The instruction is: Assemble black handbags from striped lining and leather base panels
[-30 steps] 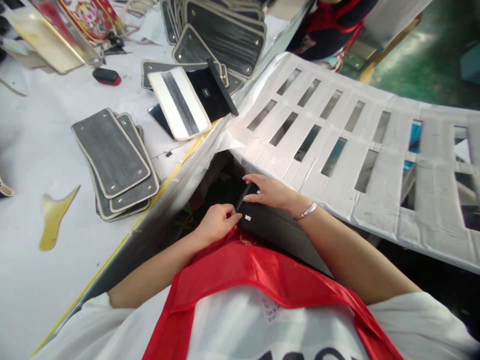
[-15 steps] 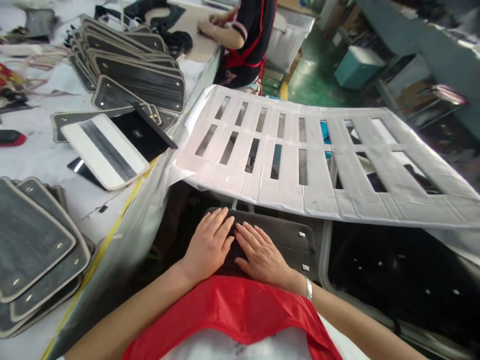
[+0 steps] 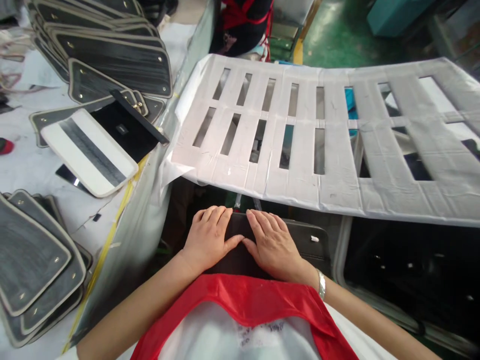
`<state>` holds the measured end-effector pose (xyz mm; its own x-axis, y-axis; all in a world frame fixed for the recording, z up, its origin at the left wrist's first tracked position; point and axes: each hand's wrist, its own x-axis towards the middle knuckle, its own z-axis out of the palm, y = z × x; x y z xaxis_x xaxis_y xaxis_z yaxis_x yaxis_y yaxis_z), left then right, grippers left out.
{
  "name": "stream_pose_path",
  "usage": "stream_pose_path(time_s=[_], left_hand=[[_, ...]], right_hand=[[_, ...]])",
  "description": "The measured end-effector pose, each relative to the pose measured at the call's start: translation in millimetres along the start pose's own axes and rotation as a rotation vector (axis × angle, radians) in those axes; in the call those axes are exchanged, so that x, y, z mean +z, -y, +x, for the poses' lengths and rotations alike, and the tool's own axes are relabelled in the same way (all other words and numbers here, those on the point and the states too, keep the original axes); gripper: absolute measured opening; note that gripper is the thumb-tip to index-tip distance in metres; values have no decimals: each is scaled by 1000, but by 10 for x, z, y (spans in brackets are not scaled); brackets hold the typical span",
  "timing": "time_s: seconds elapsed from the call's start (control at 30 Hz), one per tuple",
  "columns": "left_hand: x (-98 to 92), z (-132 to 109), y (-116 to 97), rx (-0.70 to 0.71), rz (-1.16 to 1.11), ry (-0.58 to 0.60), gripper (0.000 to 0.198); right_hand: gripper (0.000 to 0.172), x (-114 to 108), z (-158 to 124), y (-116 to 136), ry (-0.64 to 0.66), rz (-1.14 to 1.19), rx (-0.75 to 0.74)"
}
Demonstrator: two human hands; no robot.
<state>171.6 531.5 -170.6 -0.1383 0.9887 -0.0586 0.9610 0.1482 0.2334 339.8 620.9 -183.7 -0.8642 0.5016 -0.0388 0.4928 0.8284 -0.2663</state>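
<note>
A dark leather-like panel (image 3: 305, 235) with a small white metal piece near its right end lies in front of my body, below the edge of a slotted board. On its left part rests my left hand (image 3: 210, 237), palm down with the fingers stretched forward. Beside it, my right hand (image 3: 275, 242) lies flat on the same panel, fingers straight and slightly apart. The two thumbs nearly meet in the middle. My fingertips reach the panel's far edge. Its left end and near side are hidden by my hands and the red apron (image 3: 225, 290).
The pale slotted board (image 3: 292, 182) spans ahead. On the left table are piled grey panels (image 3: 112, 62), another stack (image 3: 33, 255), a white striped panel (image 3: 90, 152) and a black piece (image 3: 127, 130). A person (image 3: 240, 25) sits beyond. Black items (image 3: 393, 260) lie at right.
The view has tilted downward. My hands have moved toward the panel's far edge, with the right hand slightly rightward, and the thumbs have spread inward until nearly meeting.
</note>
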Motion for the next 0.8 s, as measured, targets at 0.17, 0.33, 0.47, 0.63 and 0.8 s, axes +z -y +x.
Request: stream_pose_path(time_s=[0.17, 0.33, 0.47, 0.63, 0.8], left_hand=[[-3, 134, -15, -72, 79, 56, 39], [-72, 149, -109, -96, 111, 30, 32], [-38, 120, -167, -115, 106, -34, 35], [30, 180, -239, -96, 103, -122, 43], [44, 14, -278, 37, 70, -114, 44]], right_hand=[[42, -95, 216, -26, 89, -36, 65], [34, -147, 265, 19, 5, -76, 103], [32, -101, 236, 47, -104, -148, 87], [35, -20, 237, 10, -260, -250, 160], [23, -116, -78, -72, -317, -218, 150]])
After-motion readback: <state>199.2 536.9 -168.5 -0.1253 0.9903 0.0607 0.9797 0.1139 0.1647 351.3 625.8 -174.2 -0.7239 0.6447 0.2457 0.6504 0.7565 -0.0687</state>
